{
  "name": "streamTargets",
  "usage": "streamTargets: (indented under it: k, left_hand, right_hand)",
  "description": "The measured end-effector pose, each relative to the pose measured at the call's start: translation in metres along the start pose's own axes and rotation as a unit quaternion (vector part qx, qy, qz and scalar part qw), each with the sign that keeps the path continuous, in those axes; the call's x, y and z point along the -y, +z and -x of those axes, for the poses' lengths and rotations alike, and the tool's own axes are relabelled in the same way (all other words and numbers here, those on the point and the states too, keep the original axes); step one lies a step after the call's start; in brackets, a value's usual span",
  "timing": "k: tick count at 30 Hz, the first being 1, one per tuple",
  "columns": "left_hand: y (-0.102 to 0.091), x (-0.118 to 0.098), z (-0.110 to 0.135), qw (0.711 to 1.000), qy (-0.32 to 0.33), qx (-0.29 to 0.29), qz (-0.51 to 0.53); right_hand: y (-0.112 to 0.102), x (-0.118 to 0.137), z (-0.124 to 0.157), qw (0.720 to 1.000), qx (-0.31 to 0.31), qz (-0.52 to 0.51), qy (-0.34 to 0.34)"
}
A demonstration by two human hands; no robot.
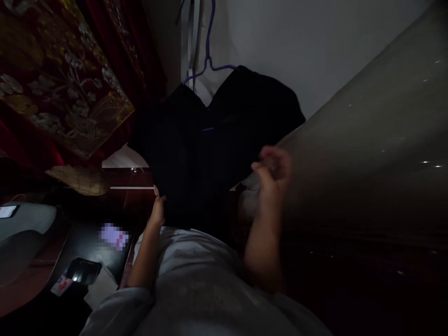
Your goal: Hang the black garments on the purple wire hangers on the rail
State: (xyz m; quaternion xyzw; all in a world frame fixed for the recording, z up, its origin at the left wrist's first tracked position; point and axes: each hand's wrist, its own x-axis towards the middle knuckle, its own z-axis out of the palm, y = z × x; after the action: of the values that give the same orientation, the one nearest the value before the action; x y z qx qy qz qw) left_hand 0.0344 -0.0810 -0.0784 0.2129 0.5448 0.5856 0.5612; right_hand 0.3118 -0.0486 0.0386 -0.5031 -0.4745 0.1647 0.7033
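A black short-sleeved V-neck top [189, 158] hangs in front of me on a purple hanger [207, 53]. At the top's lower left edge, my left hand [159, 211] is closed on the dark fabric, its fingers partly hidden. My right hand [275, 170] is raised beside the top's right side, slightly blurred. Its fingers are loosely curled, with a gap to the thumb, and nothing shows between them. The lower part of the top is lost in shadow close to my grey shirt [203, 280].
Red embroidered cloth [66, 79] hangs at the left. Below it, a black surface [73, 240] bears a dark phone [84, 270] and a blurred-out purple patch [115, 236]. Another phone [7, 211] lies on a pale seat [38, 217]. A large shiny grey surface [378, 126] stands right.
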Motion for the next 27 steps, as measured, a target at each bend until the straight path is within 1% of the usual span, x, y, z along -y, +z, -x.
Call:
streamTargets:
  k: [1, 2, 3, 4, 5, 7, 8, 10, 11, 12, 13, 14, 15, 16, 17, 18, 19, 20, 22, 23, 24, 25, 27]
  left_hand:
    - [0.000, 0.002, 0.002, 1.000, -0.015, 0.001, -0.003]
    - [-0.001, 0.004, 0.004, 1.000, -0.029, 0.000, -0.008]
    - [-0.001, 0.006, 0.006, 0.999, -0.041, -0.002, -0.013]
    - [-0.001, 0.008, 0.008, 0.999, -0.048, -0.005, -0.018]
    - [-0.001, 0.010, 0.009, 0.998, -0.052, -0.007, -0.024]
    - [-0.002, 0.010, 0.009, 0.998, -0.047, -0.019, -0.035]
    - [-0.003, 0.009, 0.009, 0.998, -0.036, -0.029, -0.040]
    - [-0.006, 0.005, 0.008, 0.997, 0.000, -0.064, -0.053]
    - [-0.006, 0.003, 0.008, 0.994, 0.024, -0.088, -0.057]
    - [-0.006, 0.000, 0.009, 0.989, 0.062, -0.115, -0.063]
    - [-0.006, -0.001, 0.010, 0.980, 0.121, -0.141, -0.076]
    - [-0.004, -0.002, 0.013, 0.961, 0.201, -0.163, -0.096]
    - [-0.002, -0.001, 0.016, 0.931, 0.294, -0.175, -0.126]
    - [0.001, 0.001, 0.019, 0.890, 0.386, -0.176, -0.165]
    - [0.005, 0.004, 0.023, 0.849, 0.458, -0.158, -0.212]
    - [0.010, 0.008, 0.025, 0.817, 0.501, -0.121, -0.259]
    - [0.015, 0.012, 0.027, 0.802, 0.512, -0.069, -0.300]
    - [0.020, 0.017, 0.028, 0.802, 0.498, -0.012, -0.331]
    - [0.030, 0.028, 0.026, 0.824, 0.423, 0.096, -0.364]
    - [0.034, 0.032, 0.024, 0.837, 0.379, 0.131, -0.373]
    - [0.038, 0.036, 0.022, 0.847, 0.339, 0.148, -0.381]
    - [0.040, 0.038, 0.019, 0.854, 0.305, 0.153, -0.392]
    - [0.042, 0.039, 0.015, 0.858, 0.270, 0.141, -0.413]
  right_hand:
    - [0.007, -0.009, 0.016, 0.996, 0.037, -0.008, 0.081]
    - [0.017, -0.017, 0.029, 0.982, 0.116, 0.001, 0.150]
    - [0.027, -0.023, 0.041, 0.961, 0.191, 0.030, 0.199]
    - [0.038, -0.028, 0.050, 0.936, 0.253, 0.076, 0.232]
    - [0.049, -0.032, 0.056, 0.911, 0.301, 0.124, 0.253]
    - [0.064, -0.038, 0.065, 0.874, 0.346, 0.196, 0.279]
    - [0.069, -0.041, 0.069, 0.858, 0.368, 0.207, 0.293]
    - [0.071, -0.044, 0.075, 0.833, 0.411, 0.188, 0.320]
    - [0.070, -0.045, 0.079, 0.826, 0.422, 0.173, 0.330]
    - [0.068, -0.045, 0.081, 0.823, 0.427, 0.162, 0.338]
    - [0.066, -0.045, 0.084, 0.823, 0.427, 0.152, 0.343]
    - [0.064, -0.044, 0.085, 0.826, 0.421, 0.144, 0.346]
    - [0.064, -0.044, 0.086, 0.831, 0.415, 0.136, 0.346]
    - [0.063, -0.043, 0.086, 0.835, 0.408, 0.128, 0.345]
    - [0.063, -0.042, 0.086, 0.840, 0.403, 0.120, 0.344]
    - [0.064, -0.042, 0.086, 0.843, 0.398, 0.111, 0.343]
    - [0.064, -0.041, 0.085, 0.847, 0.393, 0.103, 0.342]
    - [0.065, -0.041, 0.085, 0.851, 0.387, 0.096, 0.342]
    - [0.065, -0.042, 0.086, 0.860, 0.371, 0.085, 0.341]
    - [0.064, -0.043, 0.087, 0.863, 0.364, 0.082, 0.341]
    - [0.064, -0.044, 0.087, 0.864, 0.360, 0.078, 0.342]
    - [0.063, -0.045, 0.089, 0.865, 0.358, 0.072, 0.345]
    - [0.062, -0.047, 0.091, 0.860, 0.362, 0.054, 0.355]
